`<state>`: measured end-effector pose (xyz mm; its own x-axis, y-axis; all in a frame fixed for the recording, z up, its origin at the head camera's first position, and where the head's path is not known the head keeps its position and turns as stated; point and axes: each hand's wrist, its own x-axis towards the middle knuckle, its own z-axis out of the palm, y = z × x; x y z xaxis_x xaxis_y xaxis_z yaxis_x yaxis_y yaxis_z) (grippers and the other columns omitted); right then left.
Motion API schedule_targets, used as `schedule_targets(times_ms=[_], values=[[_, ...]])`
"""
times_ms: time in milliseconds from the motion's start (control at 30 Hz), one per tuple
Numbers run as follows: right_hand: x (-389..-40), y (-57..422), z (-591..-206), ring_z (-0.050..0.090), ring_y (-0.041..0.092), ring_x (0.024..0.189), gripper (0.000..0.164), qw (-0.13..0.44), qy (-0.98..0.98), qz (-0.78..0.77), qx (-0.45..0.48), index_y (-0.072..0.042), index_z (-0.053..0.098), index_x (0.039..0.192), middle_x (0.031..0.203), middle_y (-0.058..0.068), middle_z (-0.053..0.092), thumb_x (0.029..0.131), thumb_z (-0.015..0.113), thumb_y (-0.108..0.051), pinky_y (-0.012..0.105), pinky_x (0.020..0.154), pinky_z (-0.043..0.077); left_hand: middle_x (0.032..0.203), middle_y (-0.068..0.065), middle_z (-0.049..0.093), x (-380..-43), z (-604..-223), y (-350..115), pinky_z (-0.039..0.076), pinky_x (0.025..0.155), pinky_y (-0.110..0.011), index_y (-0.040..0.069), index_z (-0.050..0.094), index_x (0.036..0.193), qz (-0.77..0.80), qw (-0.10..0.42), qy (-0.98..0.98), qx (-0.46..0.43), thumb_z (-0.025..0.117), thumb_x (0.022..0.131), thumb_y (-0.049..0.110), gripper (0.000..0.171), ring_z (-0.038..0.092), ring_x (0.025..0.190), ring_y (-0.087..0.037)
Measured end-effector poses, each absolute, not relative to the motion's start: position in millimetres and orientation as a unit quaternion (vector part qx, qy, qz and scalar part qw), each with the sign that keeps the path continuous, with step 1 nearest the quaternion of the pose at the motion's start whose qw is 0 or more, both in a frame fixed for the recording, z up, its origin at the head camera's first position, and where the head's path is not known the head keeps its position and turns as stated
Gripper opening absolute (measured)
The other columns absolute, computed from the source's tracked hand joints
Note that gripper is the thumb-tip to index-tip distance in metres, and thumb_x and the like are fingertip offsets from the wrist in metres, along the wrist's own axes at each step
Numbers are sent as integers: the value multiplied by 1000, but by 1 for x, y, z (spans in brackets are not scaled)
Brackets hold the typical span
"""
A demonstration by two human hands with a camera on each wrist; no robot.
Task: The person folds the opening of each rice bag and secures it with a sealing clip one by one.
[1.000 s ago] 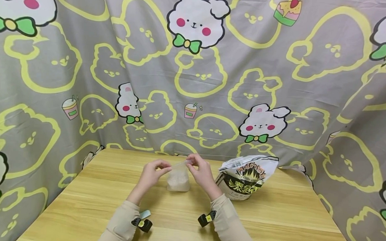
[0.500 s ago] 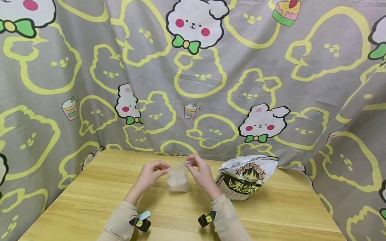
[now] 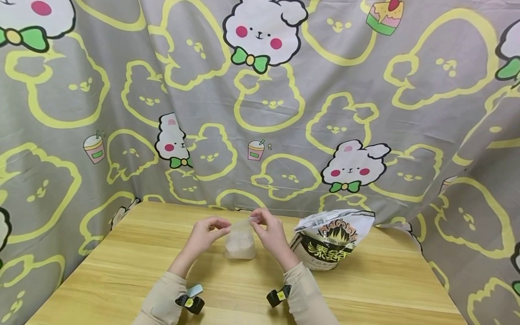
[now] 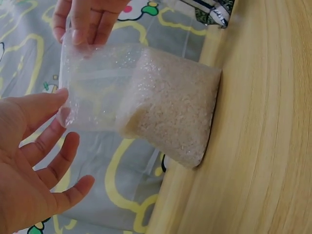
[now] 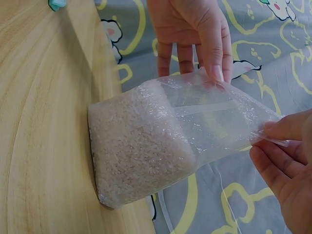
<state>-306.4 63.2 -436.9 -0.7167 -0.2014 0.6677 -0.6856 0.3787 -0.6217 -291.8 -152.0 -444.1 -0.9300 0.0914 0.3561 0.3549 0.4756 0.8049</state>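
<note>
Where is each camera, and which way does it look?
Head: on the person's head, facing forward and down; shows table, curtain, left hand, right hand and sleeves.
Left wrist: on that wrist, facing the rice bag; left hand near, right hand beyond.
Right wrist: on that wrist, facing the rice bag from the other side; right hand near, left hand beyond.
Both wrist views share the rice bag and both hands.

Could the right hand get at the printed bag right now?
Probably yes, once free: the right hand pinches the clear rice bag by its top edge, but nothing visible blocks its way to the printed bag on its right.
</note>
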Motion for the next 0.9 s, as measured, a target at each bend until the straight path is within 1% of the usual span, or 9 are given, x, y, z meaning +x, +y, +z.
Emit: schedule_targets(times_ms=[67, 333, 600, 800, 900], values=[[-306, 63, -437, 70, 22, 79, 15, 252, -790, 483, 282, -5, 63, 97, 88, 10, 71, 85, 70, 1, 34, 78, 59, 93, -3, 75, -291, -442, -150, 48, 91, -48, 13, 74, 95, -496, 134, -848, -130, 76, 84, 18, 12, 67, 90, -15], [-306, 63, -436, 70, 21, 79, 15, 247, -793, 483, 277, -5, 63, 97, 88, 10, 71, 85, 70, 1, 34, 78, 59, 94, -5, 75, -291, -438, -143, 48, 93, -52, 11, 74, 97, -499, 133, -845, -136, 75, 85, 18, 14, 67, 93, -19], [-307, 63, -438, 70, 21, 79, 16, 246, -793, 484, 277, -5, 63, 97, 88, 10, 71, 85, 71, 1, 34, 77, 59, 94, -4, 75, -297, -435, -134, 47, 94, -49, 13, 75, 96, -503, 135, -842, -141, 76, 85, 22, 14, 67, 94, -18], [-308, 64, -439, 70, 21, 79, 16, 253, -788, 485, 284, -5, 63, 97, 87, 10, 71, 85, 71, 1, 34, 77, 59, 91, -6, 75, -299, -431, -124, 46, 94, -57, 11, 75, 95, -514, 142, -831, -157, 76, 85, 20, 14, 66, 93, -21], [-308, 64, -439, 70, 21, 79, 16, 257, -785, 486, 287, -5, 63, 97, 86, 10, 71, 85, 71, 1, 34, 77, 59, 91, -5, 75, -299, -429, -120, 47, 92, -56, 12, 75, 94, -512, 150, -829, -164, 76, 84, 20, 13, 66, 91, -19]])
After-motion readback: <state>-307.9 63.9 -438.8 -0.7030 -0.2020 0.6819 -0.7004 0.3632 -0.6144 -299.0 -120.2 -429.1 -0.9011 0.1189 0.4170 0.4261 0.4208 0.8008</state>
